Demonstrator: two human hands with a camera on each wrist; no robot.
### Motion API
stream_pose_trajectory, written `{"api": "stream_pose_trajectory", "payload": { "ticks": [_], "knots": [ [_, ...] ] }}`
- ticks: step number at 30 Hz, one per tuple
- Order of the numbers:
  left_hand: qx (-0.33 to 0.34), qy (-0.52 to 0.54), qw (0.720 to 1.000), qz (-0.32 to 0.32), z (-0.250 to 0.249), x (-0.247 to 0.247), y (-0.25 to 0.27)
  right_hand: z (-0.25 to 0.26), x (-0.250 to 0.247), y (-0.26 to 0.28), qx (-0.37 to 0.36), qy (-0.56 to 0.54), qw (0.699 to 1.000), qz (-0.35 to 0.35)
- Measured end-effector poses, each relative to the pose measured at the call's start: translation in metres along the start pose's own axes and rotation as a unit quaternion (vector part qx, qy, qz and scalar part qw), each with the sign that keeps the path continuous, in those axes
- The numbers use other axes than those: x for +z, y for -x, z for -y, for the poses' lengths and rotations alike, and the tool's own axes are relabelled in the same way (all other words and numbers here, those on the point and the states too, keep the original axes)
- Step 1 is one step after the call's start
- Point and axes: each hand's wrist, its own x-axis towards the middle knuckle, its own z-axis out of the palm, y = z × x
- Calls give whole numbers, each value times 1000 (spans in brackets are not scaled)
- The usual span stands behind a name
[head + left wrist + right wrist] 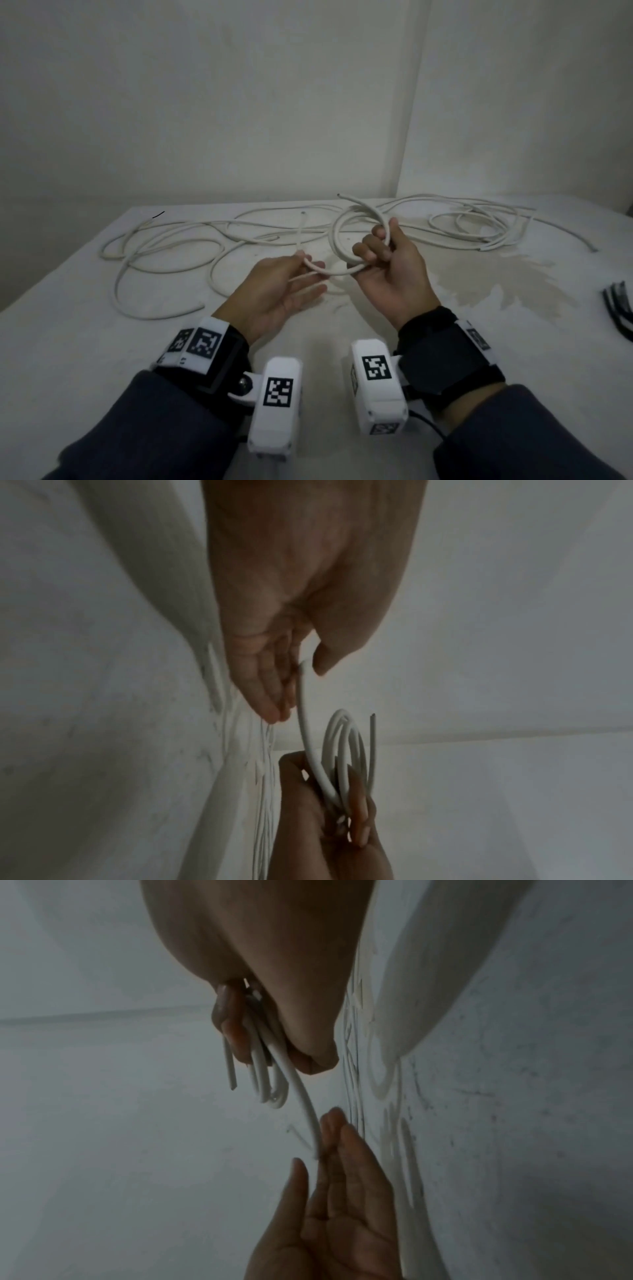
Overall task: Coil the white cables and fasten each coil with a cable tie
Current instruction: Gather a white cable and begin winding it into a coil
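Coiling stage: one white cable part-wound, not yet tied.
Head view, right hand [387, 270]: curled round the coil [356, 240], held upright above the surface [68, 342].
Head view, left hand [274, 291]: palm up, fingers nearly straight, free run of cable [317, 269] lying across the fingertips, just left of the coil.
Head view, key relation: free run spans hand to hand, left to right; right hand nearer the coil.
Head view, loose cables [171, 246]: sprawled beyond both hands, towards the far edge.
Head view, cable ties [620, 308]: likely the dark bundle at the right edge, well apart.
Left wrist view: cable run between thumb [325, 658] and straight fingers; firm pinch unconfirmed.
Right wrist view: several loops clamped between fingers [232, 1031] and thumb; cut end protruding.
Room: open surface near the wrists.
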Motion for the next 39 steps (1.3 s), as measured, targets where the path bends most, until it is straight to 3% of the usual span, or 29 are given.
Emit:
{"api": "stream_pose_trajectory", "payload": {
  "ticks": [7, 11, 17, 21, 29, 35, 39],
  "knots": [
    [158, 12, 984, -85, -6, -7, -9, -8, 5, 3, 66, 122, 990, 2],
    [211, -1, 974, -85, -7, -6, -9, -14, 7, 2, 84, 138, 987, 3],
    [141, -36, 988, -41, -2, -2, -4, -11, 4, 4, 85, 112, 990, 22],
    [90, 70, 993, 36, -4, -1, -1, -10, 7, 7, 97, 113, 988, 38],
    [23, 87, 990, 111, -2, 2, -3, -17, 10, 9, 111, 208, 972, 19],
    [17, 65, 995, 72, -4, 8, -2, -22, 12, 12, 32, 231, 970, 75],
    [-23, 62, 995, 69, -6, 6, -3, -23, 11, 12, 33, 202, 974, 92]
  ]
}}
